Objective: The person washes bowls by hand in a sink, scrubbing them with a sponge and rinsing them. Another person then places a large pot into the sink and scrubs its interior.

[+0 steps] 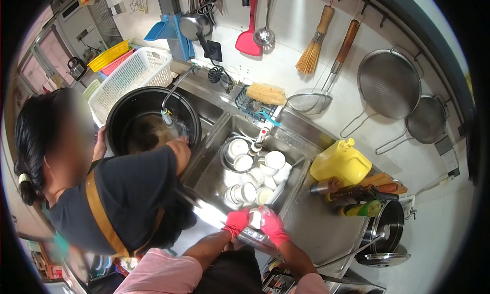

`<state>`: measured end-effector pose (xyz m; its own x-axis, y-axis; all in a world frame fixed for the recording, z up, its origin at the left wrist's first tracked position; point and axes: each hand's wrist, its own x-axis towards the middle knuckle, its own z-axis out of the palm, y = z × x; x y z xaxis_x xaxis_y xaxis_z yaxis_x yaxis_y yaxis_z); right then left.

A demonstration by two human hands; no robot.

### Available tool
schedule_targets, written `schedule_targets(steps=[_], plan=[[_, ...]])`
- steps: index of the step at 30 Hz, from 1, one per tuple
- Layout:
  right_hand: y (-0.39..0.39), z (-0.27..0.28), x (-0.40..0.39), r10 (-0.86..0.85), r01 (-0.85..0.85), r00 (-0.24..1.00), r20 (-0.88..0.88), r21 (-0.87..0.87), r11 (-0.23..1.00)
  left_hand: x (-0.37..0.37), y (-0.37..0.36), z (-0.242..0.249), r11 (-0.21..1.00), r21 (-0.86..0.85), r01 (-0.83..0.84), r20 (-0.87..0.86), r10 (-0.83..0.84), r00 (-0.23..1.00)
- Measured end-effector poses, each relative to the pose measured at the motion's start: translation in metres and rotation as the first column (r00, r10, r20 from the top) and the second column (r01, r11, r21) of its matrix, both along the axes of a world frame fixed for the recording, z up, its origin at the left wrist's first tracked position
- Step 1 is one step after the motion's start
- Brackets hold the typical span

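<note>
Both of my hands wear red gloves and meet over the near edge of the metal sink (196,179). My left hand (237,222) is closed on the left side of a white cup (254,219). From the other side, my right hand (272,223) grips the same cup, with whitish suds on the glove's fingers. Just beyond them, a pile of white cups (247,192) and other white dishes fills the sink. Two white cups sit in a metal pot (228,152) at the back of the sink, near the faucet (262,135).
At my left, a person (120,192) reaches into a large black pot (117,112) under a running hose. A yellow jug (341,162) and several bottles stand right of the sink. Strainers (389,84) hang on the wall. A loofah-like scrubber (266,94) lies on the back rack.
</note>
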<state>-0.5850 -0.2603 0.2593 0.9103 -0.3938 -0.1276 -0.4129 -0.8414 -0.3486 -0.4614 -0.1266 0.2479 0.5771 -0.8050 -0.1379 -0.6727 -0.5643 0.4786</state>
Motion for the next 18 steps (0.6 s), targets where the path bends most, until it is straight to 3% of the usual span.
schedule_targets(steps=[18], plan=[[-0.001, -0.009, -0.003, 0.013, -0.013, 0.998, 0.064, -0.009, 1.000, -0.001, 0.000, -0.004, 0.999, -0.019, -0.028, -0.009, 0.027, 1.000]])
